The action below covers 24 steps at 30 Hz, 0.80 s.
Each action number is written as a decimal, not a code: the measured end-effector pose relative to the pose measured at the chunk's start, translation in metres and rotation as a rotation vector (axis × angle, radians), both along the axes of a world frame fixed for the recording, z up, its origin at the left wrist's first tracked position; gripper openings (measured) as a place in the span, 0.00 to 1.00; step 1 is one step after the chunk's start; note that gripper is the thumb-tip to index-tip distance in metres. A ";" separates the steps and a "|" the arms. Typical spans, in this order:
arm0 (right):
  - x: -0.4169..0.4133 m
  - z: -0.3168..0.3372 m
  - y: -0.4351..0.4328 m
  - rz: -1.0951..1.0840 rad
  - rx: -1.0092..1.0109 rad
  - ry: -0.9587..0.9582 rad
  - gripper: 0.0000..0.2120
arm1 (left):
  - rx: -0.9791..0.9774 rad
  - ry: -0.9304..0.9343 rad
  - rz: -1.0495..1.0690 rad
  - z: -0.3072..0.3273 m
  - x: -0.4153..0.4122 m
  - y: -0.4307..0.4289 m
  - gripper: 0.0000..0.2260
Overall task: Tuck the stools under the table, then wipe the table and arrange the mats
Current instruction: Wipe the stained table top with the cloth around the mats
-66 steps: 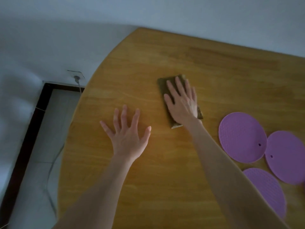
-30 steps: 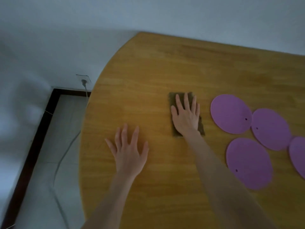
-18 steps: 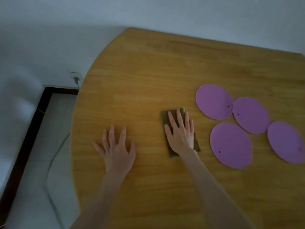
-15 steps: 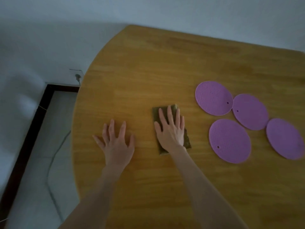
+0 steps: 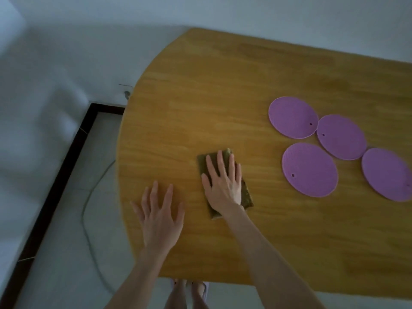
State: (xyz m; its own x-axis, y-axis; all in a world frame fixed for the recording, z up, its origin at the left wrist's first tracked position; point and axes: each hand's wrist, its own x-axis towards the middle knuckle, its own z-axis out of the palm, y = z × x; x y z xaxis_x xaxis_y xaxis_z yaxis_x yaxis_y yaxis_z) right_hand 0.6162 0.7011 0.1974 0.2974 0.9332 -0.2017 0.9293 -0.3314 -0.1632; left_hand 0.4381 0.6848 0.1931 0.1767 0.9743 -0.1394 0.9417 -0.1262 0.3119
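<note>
The wooden counter (image 5: 223, 97) is carrying four round purple mats clustered at my right: far mat (image 5: 293, 117), middle mat (image 5: 341, 137), near mat (image 5: 310, 169), rightmost mat (image 5: 386, 173). An olive cloth (image 5: 201, 162) is lying flat nearer me, under my right hand (image 5: 223, 186). My left hand (image 5: 159, 216) is resting spread on bare wood beside it.

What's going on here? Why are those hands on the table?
A person is wiping the wooden table. The right hand presses flat on a green cloth, with the fingers straight. The left hand lies flat on the bare wood beside it, near the table's rounded edge. Four round purple mats lie in a cluster off to the right, and neither hand touches them.
</note>
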 end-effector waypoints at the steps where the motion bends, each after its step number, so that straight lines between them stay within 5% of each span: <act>1: -0.013 0.000 -0.013 0.072 0.013 0.000 0.28 | 0.007 0.008 0.013 0.000 -0.003 -0.011 0.28; 5: -0.015 -0.004 -0.065 0.165 0.053 -0.001 0.26 | 0.026 0.012 0.053 -0.004 -0.012 -0.037 0.27; 11: -0.004 -0.002 -0.054 -0.024 0.014 0.012 0.30 | 0.033 0.023 0.072 -0.006 -0.012 -0.044 0.28; 18: -0.036 -0.008 -0.088 0.186 0.105 -0.017 0.25 | 0.037 -0.038 0.059 -0.009 -0.017 -0.046 0.28; 24: -0.067 -0.009 -0.062 -0.046 0.110 0.001 0.26 | 0.095 -0.086 0.092 -0.009 -0.055 -0.062 0.25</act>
